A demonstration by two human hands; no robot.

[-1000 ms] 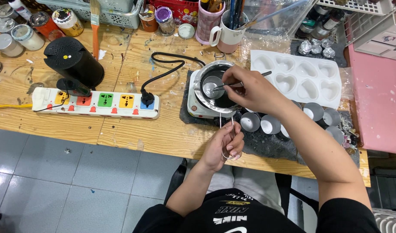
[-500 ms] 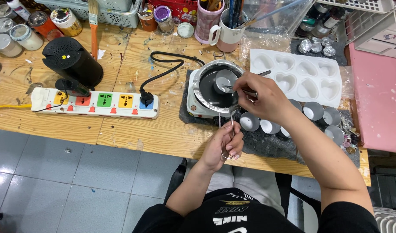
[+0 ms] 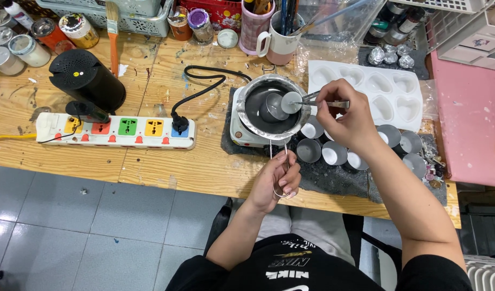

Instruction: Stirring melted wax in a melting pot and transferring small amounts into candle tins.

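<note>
Head view, steeply downward, workbench (image 3: 150, 172) close

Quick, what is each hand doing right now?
Left hand: closed on the pot's wire handle.
Right hand: closed on tweezers gripping a small round disc over the pot.

Along the back edge of your workbench, at the far left, stands a round tin (image 3: 78, 29) with a yellow paper label, and beside it a tin (image 3: 48, 33) with a red label, plus two pale tins (image 3: 26, 49) nearer the corner. Further right sit a small orange pot (image 3: 178, 21) and a jar with a purple lid (image 3: 198, 22). At the top right, a white box (image 3: 482, 40) carries a small picture sticker.
</note>
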